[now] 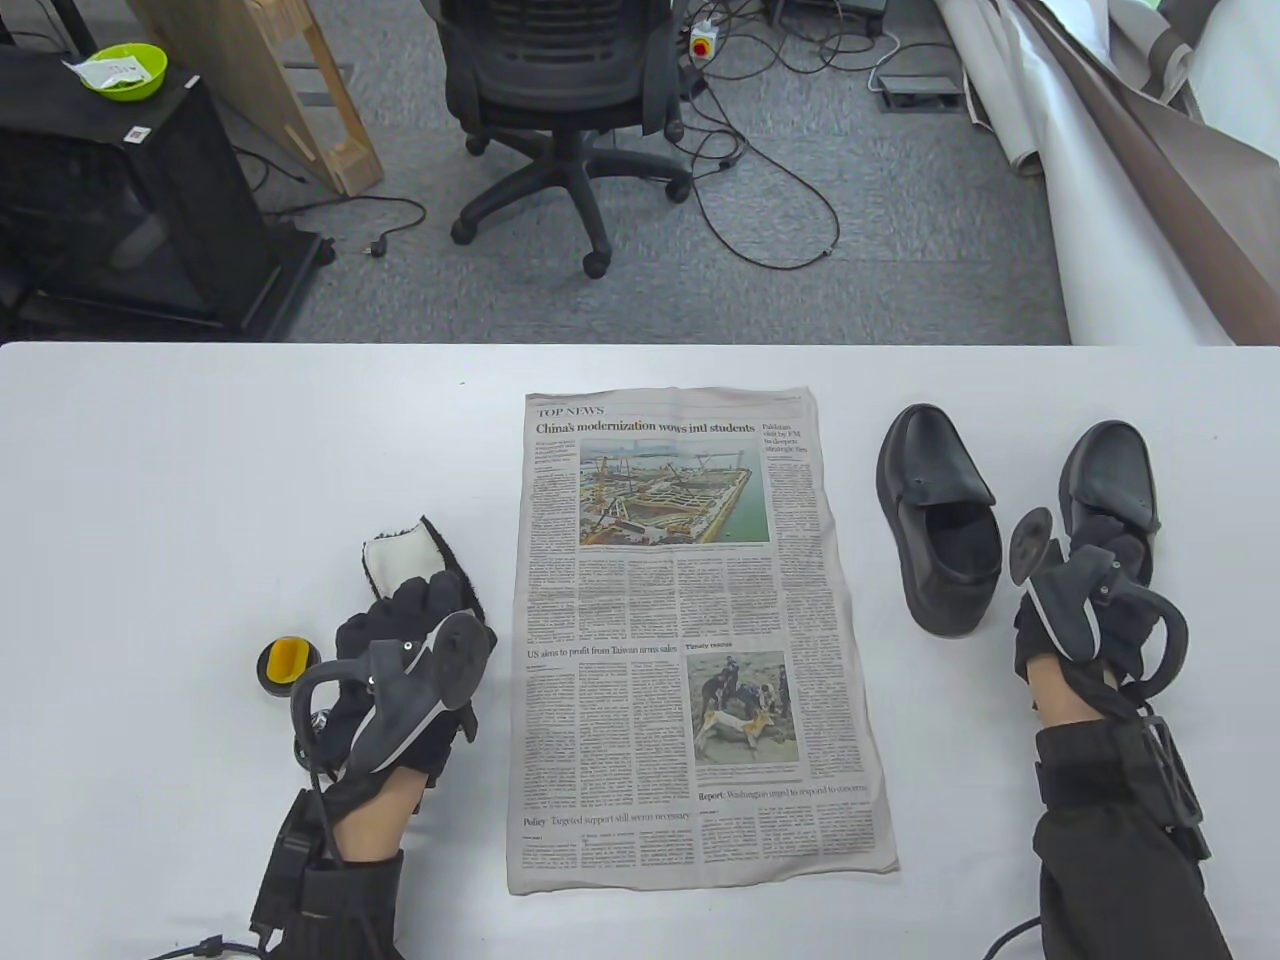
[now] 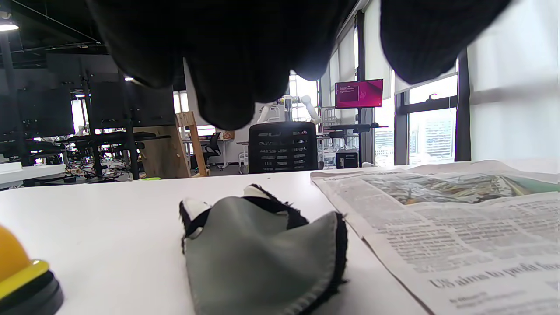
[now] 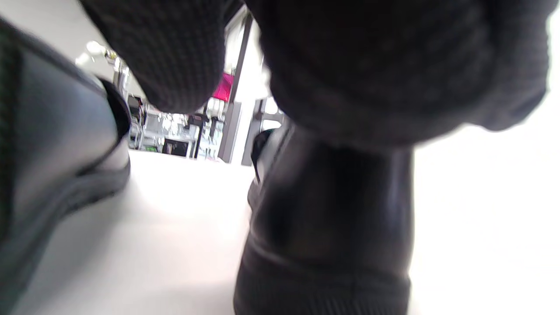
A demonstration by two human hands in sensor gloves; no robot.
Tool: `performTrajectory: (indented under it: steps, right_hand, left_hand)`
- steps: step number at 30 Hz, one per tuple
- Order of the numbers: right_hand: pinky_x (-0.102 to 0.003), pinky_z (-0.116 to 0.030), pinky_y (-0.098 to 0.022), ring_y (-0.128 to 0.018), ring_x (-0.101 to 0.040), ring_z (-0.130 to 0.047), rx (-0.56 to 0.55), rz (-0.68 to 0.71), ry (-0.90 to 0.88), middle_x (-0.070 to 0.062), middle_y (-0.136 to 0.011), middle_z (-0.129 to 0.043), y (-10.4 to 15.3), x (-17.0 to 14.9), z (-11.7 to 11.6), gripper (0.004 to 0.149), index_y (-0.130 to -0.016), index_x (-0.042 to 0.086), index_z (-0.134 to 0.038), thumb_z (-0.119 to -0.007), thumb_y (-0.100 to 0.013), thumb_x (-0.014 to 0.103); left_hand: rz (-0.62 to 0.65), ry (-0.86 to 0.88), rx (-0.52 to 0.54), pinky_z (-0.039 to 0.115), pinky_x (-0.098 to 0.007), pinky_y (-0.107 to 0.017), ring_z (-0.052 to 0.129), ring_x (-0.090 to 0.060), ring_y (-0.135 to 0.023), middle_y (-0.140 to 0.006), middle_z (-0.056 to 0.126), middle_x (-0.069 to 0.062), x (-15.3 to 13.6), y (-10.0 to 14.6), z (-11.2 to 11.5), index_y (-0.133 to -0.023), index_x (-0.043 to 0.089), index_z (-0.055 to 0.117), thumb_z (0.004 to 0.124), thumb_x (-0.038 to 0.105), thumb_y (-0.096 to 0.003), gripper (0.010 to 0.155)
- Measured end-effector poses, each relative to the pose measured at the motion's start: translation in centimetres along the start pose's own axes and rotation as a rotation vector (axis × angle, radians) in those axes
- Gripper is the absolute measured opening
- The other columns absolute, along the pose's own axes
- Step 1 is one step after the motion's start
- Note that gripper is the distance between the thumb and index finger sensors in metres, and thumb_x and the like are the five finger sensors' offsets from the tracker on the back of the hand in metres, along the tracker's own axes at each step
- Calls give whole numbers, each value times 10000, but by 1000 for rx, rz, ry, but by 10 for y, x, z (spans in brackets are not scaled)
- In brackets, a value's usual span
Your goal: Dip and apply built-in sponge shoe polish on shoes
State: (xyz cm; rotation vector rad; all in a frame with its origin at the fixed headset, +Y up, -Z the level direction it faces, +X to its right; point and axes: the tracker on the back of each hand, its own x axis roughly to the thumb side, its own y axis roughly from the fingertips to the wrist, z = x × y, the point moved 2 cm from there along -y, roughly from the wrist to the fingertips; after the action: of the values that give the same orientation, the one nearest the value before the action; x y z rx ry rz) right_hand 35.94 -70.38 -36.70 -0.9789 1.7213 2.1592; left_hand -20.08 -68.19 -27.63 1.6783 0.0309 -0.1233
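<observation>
Two black slip-on shoes stand at the right of the table, the left shoe (image 1: 940, 520) and the right shoe (image 1: 1110, 480). My right hand (image 1: 1105, 550) grips the right shoe's heel (image 3: 323, 218), with fingers over its rim; the left shoe (image 3: 52, 175) is beside it. A round yellow polish tin (image 1: 285, 662) sits at the left. My left hand (image 1: 410, 605) hovers over the near end of a white fleece cloth with a black edge (image 1: 410, 555). In the left wrist view the cloth (image 2: 262, 249) lies flat under loosely hanging fingers (image 2: 227, 87), and the tin (image 2: 17, 275) is at the left.
A newspaper (image 1: 690, 640) lies spread in the middle of the white table (image 1: 200, 450), between cloth and shoes. Beyond the table's far edge stand an office chair (image 1: 560, 110) and a black cabinet (image 1: 130, 200) on the floor.
</observation>
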Motion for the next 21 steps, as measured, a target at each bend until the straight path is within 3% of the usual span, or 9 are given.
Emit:
performTrajectory:
  steps: [6,9,14,17,19,21]
  right_hand:
    - [-343,-955,-284,-42,-69,-1005,56,-21,61,-129,-824,-874,-9,3,-22,734,-942,121,-755,-841,-349,546]
    - [-326,-961,-275,-31,-53,-1004,48,-26,65,-102,-766,-911,-12,1,-22,681,-908,135,-789,-851,-352,523]
    - [-301,-975,-263,-31,-10,-1013,133,-62,2,-51,-664,-946,-17,-8,-26,614,-848,184,-804,-853,-347,536]
    - [-289,-984,-267,-42,6,-1023,136,-52,-13,-27,-578,-952,-17,-8,-28,587,-847,203,-797,-850,-353,518]
    - [-303,-978,-288,-68,-20,-1065,94,-66,-106,-3,-512,-974,-18,-13,-28,456,-769,218,-863,-864,-370,439]
    - [-305,-983,-285,-73,-27,-1088,86,-73,-120,-4,-491,-987,-18,-16,-27,431,-741,207,-886,-867,-371,427]
  left_hand:
    - [2,-27,-33,705,-550,-718,896,-267,-898,-1054,745,-73,1,-5,8,-1024,263,617,795,589,-446,687]
    - [-1,-25,-45,704,-550,-719,896,-270,-897,-1056,743,-75,-1,-6,11,-1025,263,617,794,588,-447,686]
    - [4,-36,-66,703,-550,-719,894,-272,-899,-1059,738,-76,1,-6,14,-1026,266,615,791,590,-448,686]
    - [5,-39,-69,703,-551,-719,892,-271,-902,-1061,737,-76,1,-6,14,-1026,265,615,791,589,-448,685]
    - [5,-39,-74,701,-552,-720,891,-273,-902,-1062,736,-76,1,-6,14,-1026,264,617,790,589,-448,685]
    - [4,-38,-77,700,-552,-721,889,-272,-905,-1065,733,-77,1,-6,14,-1025,267,619,790,589,-449,682]
